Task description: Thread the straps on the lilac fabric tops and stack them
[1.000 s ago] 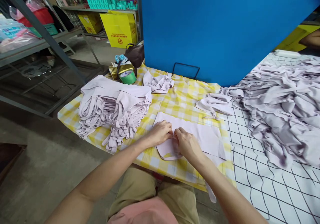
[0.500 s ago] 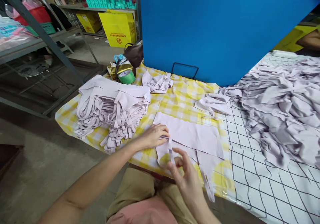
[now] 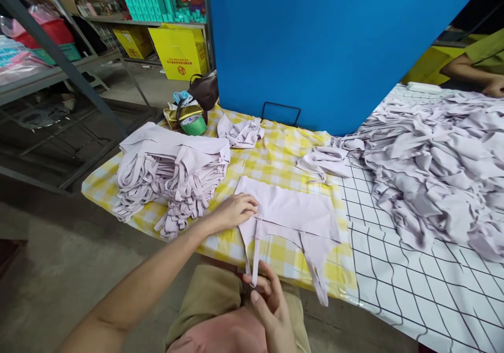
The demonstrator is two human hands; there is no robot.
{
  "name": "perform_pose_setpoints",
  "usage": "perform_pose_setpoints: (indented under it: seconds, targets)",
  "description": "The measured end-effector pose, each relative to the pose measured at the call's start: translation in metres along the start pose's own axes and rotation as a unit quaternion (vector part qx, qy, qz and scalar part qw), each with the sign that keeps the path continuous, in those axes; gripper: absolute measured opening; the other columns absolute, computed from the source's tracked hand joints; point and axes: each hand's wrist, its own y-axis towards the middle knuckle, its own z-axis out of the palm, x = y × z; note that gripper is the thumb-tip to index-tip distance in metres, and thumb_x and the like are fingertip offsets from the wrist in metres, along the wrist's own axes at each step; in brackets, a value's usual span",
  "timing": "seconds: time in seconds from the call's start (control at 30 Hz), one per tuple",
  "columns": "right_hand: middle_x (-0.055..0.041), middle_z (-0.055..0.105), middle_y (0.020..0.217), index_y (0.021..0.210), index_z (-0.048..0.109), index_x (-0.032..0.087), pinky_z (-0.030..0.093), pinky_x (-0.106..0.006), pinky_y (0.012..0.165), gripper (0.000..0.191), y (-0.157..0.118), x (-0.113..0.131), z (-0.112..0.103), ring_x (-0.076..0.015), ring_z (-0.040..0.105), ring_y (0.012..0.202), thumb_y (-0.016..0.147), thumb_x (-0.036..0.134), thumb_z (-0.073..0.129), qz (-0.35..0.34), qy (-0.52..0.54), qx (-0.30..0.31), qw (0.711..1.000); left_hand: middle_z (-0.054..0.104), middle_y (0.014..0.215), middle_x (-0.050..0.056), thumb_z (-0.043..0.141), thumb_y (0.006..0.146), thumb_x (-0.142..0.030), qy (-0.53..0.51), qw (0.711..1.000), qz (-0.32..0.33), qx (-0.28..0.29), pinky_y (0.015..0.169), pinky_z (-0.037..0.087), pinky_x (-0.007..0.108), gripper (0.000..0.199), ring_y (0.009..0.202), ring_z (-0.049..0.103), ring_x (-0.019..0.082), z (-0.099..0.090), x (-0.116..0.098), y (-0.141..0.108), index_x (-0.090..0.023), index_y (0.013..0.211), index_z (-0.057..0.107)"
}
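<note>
My left hand [image 3: 237, 211] rests on the garment [image 3: 293, 206]; my right hand [image 3: 271, 303], loosely parted, is at a strap's [image 3: 256, 250] end.
It spreads rightward from my left (pinching? can't tell), likely light, limp, best held where straps join.

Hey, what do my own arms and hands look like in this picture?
The left grip and right grip are bare, ungloved hands. The left arm shows no sleeve or watch; the right arm is mostly out of frame. A pink top and khaki trousers are worn.
</note>
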Motion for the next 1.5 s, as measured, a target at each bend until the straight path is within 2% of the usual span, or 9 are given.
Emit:
perform_pose_setpoints:
  seconds: [0.13,0.23,0.37,0.6,0.83,1.03,1.27,1.4,1.5]
  targets:
    - [-0.0016,0.069,0.074,0.098,0.058,0.021,0.045,-0.025,0.066,0.035,0.008,0.017,0.006,-0.0174,0.061,0.074,0.072,0.044,0.067,0.051,0.017,-0.047,0.997,0.063,0.107,0.003,0.05,0.082,-0.012,-0.01,1.0,0.007,-0.004,0.091,0.041,0.028,0.019,0.102,0.055,0.016,0.002,0.001,-0.002,-0.017,0.086,0.067]
    - [-0.0047,0.069,0.085,0.081,0.063,0.02,0.044,-0.025,0.065,0.028,0.011,0.026,0.008,-0.0202,0.06,0.08,0.07,0.046,0.067,0.058,-0.026,-0.026,0.998,0.062,0.108,0.003,0.049,0.081,-0.012,-0.019,1.0,0.008,-0.006,0.091,0.041,0.028,0.019,0.103,0.055,0.015,0.002,0.001,-0.003,-0.018,0.087,0.067]
    - [-0.0036,0.062,0.099,0.072,0.064,0.021,0.043,-0.025,0.077,0.023,0.011,0.025,0.01,-0.0209,0.054,0.096,0.071,0.043,0.066,-0.03,-0.046,-0.038,0.998,0.062,0.108,0.004,0.05,0.081,-0.011,-0.026,1.0,0.004,-0.001,0.09,0.041,0.027,0.019,0.102,0.055,0.015,0.0,0.0,-0.003,-0.018,0.086,0.067]
    - [0.0001,0.059,0.073,0.078,0.062,0.021,0.039,-0.021,0.053,0.022,0.007,0.018,0.015,-0.0104,0.045,0.056,0.07,0.041,0.068,0.047,0.101,-0.038,0.993,0.061,0.109,0.004,0.05,0.081,-0.011,-0.027,1.0,0.01,0.005,0.092,0.04,0.028,0.019,0.104,0.053,0.016,0.0,0.001,-0.003,-0.018,0.089,0.066]
    - [-0.0046,0.062,0.088,0.095,0.066,0.02,0.039,-0.018,0.048,0.032,-0.001,0.007,0.02,-0.0113,0.051,0.066,0.067,0.035,0.073,0.106,0.194,-0.003,0.975,0.06,0.11,0.005,0.05,0.081,-0.01,-0.038,0.999,0.013,0.004,0.093,0.039,0.028,0.019,0.105,0.052,0.016,0.001,0.002,-0.005,-0.017,0.09,0.066]
    - [-0.0067,0.062,0.108,0.105,0.063,0.025,0.042,-0.018,0.047,0.041,-0.008,-0.01,0.018,-0.0132,0.056,0.072,0.066,0.032,0.074,0.13,0.24,-0.014,0.962,0.06,0.11,0.004,0.05,0.081,-0.01,-0.045,0.999,0.009,0.005,0.093,0.039,0.028,0.02,0.105,0.052,0.015,0.001,0.002,-0.006,-0.018,0.09,0.065]
    - [-0.0064,0.062,0.106,0.104,0.062,0.023,0.043,-0.019,0.05,0.039,-0.004,-0.007,0.013,-0.0137,0.057,0.075,0.068,0.032,0.072,0.133,0.224,-0.01,0.965,0.059,0.11,0.004,0.049,0.082,-0.012,-0.045,0.999,0.009,0.004,0.094,0.039,0.028,0.019,0.105,0.052,0.015,0.002,0.002,-0.005,-0.018,0.092,0.064]
    - [-0.007,0.06,0.108,0.106,0.061,0.023,0.042,-0.02,0.051,0.044,-0.002,-0.009,0.012,-0.0143,0.056,0.077,0.065,0.034,0.074,0.133,0.205,0.003,0.97,0.056,0.111,0.006,0.053,0.083,-0.021,0.003,1.0,0.0,-0.001,0.094,0.039,0.03,0.022,0.105,0.05,0.017,0.005,-0.008,-0.007,-0.016,0.103,0.06]
    - [-0.0069,0.06,0.102,0.104,0.06,0.022,0.044,-0.023,0.056,0.045,-0.01,-0.015,0.006,-0.0169,0.056,0.08,0.065,0.041,0.072,0.106,0.131,-0.047,0.985,0.053,0.115,0.007,0.058,0.08,-0.025,0.065,0.998,-0.008,-0.006,0.095,0.039,0.034,0.031,0.107,0.048,0.02,0.009,-0.017,-0.01,-0.018,0.11,0.056]
